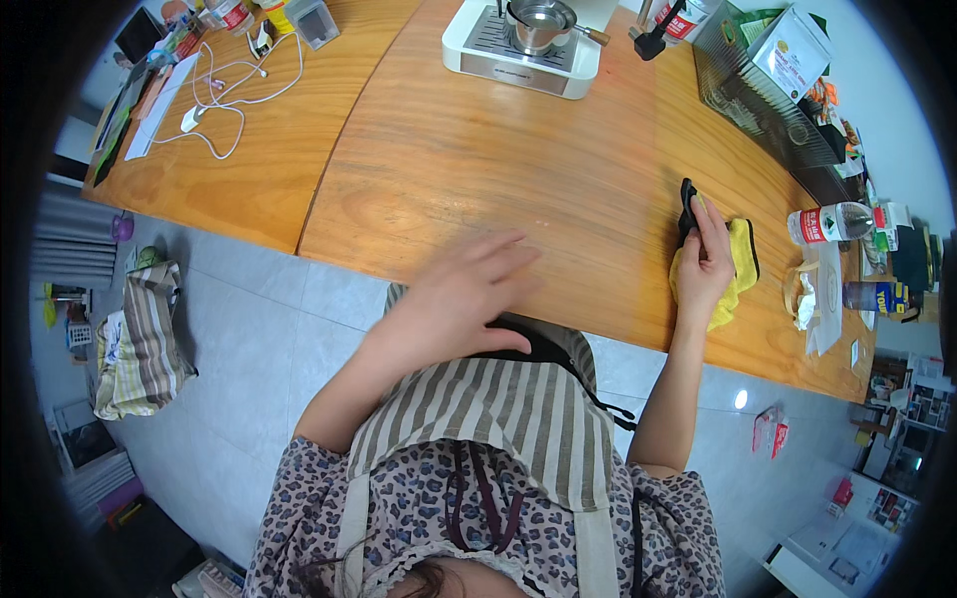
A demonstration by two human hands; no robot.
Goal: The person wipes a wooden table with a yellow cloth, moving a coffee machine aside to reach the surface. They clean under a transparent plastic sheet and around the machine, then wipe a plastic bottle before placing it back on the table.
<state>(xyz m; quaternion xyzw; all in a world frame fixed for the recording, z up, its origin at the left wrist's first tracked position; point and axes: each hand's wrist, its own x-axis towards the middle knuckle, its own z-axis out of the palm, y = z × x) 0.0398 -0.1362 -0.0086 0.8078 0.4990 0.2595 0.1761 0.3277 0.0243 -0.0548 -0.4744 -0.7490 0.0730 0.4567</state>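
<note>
My left hand (478, 299), blurred by motion, hovers at the table's front edge with its fingers apart and nothing in it. Off to the right, my right hand (706, 258) grips a bunched yellow cloth (740, 269) with black edging against the wooden tabletop (478, 179). A dark piece (686, 205) sticks up beside my right fingertips; whether it belongs to the cloth, I cannot tell. Small pale spots (540, 223) dot the wood beyond my left hand.
At the back stands a white appliance (516, 71) with a metal vessel (537, 34) on its grate. A white cable (247, 97) lies left. To the right are a wire basket (755, 105), a water bottle (830, 223) and a dark jar (871, 296). A striped bag (146, 344) sits on the floor.
</note>
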